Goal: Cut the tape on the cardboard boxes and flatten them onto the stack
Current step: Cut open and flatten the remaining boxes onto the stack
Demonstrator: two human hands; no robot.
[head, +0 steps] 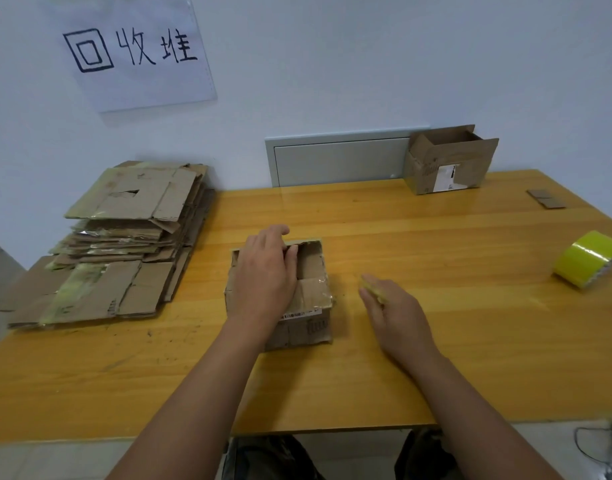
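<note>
A small brown cardboard box (311,271) with its top open stands on the yellow wooden table (436,341) in front of me. My left hand (266,271) lies over the box's left side, its fingers curled over a flap into the opening. Just right of the box, my right hand (394,313) pinches a small yellow wad of tape (372,287) near its fingertips. A stack of flattened cardboard (124,244) lies at the table's left end. A second open box (450,161) stands at the back right by the wall.
A roll of yellow tape (587,258) lies at the right edge. Two small cardboard scraps (545,199) lie at the back right. A grey panel (339,161) and a paper sign (135,50) are on the wall.
</note>
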